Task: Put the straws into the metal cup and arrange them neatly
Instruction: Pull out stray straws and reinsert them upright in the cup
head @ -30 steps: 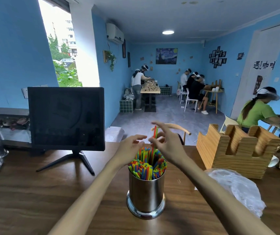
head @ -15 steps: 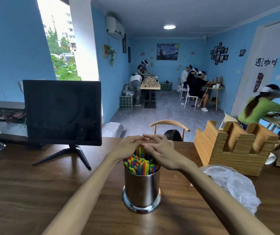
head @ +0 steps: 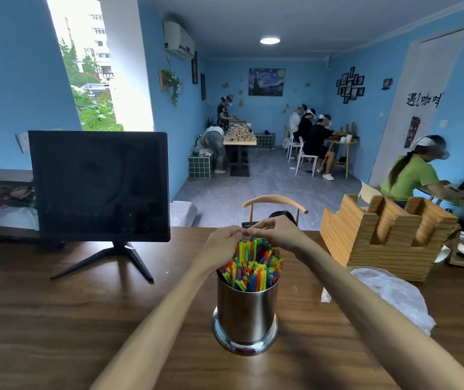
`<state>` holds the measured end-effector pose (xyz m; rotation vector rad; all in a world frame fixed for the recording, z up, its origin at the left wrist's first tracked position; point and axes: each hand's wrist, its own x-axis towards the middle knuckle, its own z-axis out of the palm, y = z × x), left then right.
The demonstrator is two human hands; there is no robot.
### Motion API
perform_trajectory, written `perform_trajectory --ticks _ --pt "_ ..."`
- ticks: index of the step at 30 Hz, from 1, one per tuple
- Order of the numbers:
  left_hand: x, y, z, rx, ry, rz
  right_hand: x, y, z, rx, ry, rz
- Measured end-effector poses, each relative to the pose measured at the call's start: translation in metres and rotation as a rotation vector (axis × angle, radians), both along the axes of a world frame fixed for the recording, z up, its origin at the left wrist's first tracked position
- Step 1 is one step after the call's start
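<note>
A shiny metal cup [head: 246, 311] stands upright on the wooden table [head: 84, 319], just in front of me. It is packed with several colourful straws [head: 253, 268] whose tops rise above the rim. My left hand [head: 223, 244] curls round the left side of the straw tops. My right hand [head: 277, 235] curls round the right side. The fingertips of both hands meet behind the bundle, hiding the far straws.
A dark monitor [head: 98, 184] on a stand is at the left. A wooden holder [head: 380, 240] and a crumpled plastic bag [head: 394, 294] lie to the right. A chair back [head: 274, 201] stands beyond the table edge. People work at tables farther back.
A second ago my right hand pinched one straw above the cup. Both hands have since come down and closed together round the straw tops.
</note>
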<state>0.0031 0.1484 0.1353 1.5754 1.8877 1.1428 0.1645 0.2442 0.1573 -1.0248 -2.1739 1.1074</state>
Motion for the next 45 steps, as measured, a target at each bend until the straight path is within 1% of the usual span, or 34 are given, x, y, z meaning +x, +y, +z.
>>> perform_trajectory --ticks 3,7,11,15,19,22,24,27,29,30,33,34,36,38,40,41,43,45 --pt "-0.002 0.001 -0.001 0.022 0.003 0.016 -0.004 -0.004 0.004 0.027 -0.011 -0.009" --pt "-0.003 0.002 -0.003 0.023 0.023 0.014 -0.009 -0.008 0.006 0.040 -0.087 -0.002" --pt "-0.004 0.001 -0.004 0.036 0.028 0.019 -0.011 -0.015 0.014 0.008 -0.063 -0.046" --pt "-0.002 0.001 -0.002 0.036 -0.028 0.005 -0.008 -0.021 0.024 -0.057 0.010 -0.094" --pt "-0.001 0.001 0.000 0.016 -0.042 -0.026 0.000 -0.024 0.045 -0.039 0.093 -0.108" --pt "-0.002 0.002 0.001 0.116 0.000 -0.044 0.005 -0.026 0.066 0.038 0.158 -0.126" --pt "-0.001 0.000 0.004 0.185 0.058 -0.084 0.010 -0.032 0.083 0.115 0.251 -0.132" --pt "0.002 -0.004 0.013 0.178 0.070 -0.156 0.019 -0.046 0.109 0.250 0.420 -0.179" --pt "0.003 -0.004 0.020 0.192 -0.031 -0.184 0.027 -0.054 0.118 0.295 0.538 -0.199" --pt "0.003 -0.005 0.024 0.194 -0.134 -0.198 0.031 -0.057 0.120 0.306 0.582 -0.212" --pt "-0.004 -0.013 0.040 0.209 -0.538 -0.235 0.044 -0.064 0.115 0.275 0.653 -0.208" --pt "-0.009 -0.016 0.047 0.226 -0.632 -0.217 0.048 -0.064 0.110 0.261 0.634 -0.204" --pt "-0.023 -0.021 0.059 0.268 -0.790 -0.160 0.055 -0.063 0.094 0.226 0.530 -0.189" --pt "-0.037 -0.026 0.070 0.308 -0.867 -0.104 0.059 -0.061 0.074 0.137 0.452 -0.137" --pt "-0.042 -0.029 0.080 0.379 -0.892 -0.085 0.055 -0.062 0.053 0.071 0.408 -0.053" --pt "-0.041 -0.031 0.084 0.427 -0.899 -0.085 0.052 -0.062 0.043 0.083 0.368 -0.009" --pt "-0.031 -0.032 0.089 0.530 -0.879 -0.095 0.043 -0.062 0.026 0.167 0.213 0.070" --pt "-0.017 -0.033 0.090 0.612 -0.766 -0.094 0.036 -0.055 0.014 0.253 0.083 0.106"
